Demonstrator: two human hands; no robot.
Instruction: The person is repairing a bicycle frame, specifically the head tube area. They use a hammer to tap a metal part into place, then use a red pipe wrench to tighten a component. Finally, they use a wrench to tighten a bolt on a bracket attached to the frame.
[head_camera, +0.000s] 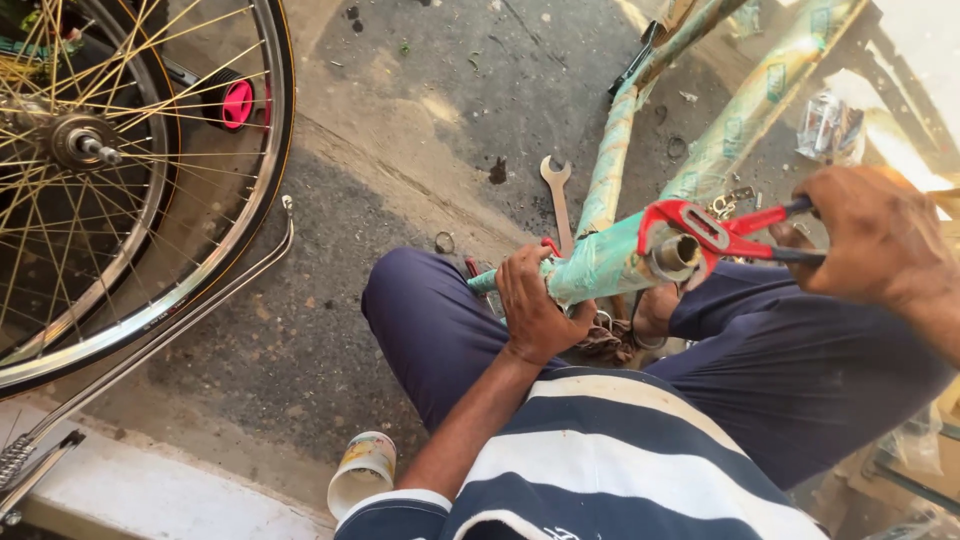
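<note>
My left hand (535, 305) has its fingers wrapped tight round the wrapped bike frame (610, 255) across my lap, steadying it, while my right hand (875, 235) squeezes the red pliers (715, 232) closed on its tube end.

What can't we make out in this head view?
- Left hand: fingers wrap the wrapped frame; the palm side is hidden.
- Pliers: handles covered by the right hand; grip on the metal shell unclear.
- Wheel: cut off by top and left edges.
- Cup: contents hidden by its tilt.
- Wrench: lower end hidden behind the frame.
</note>
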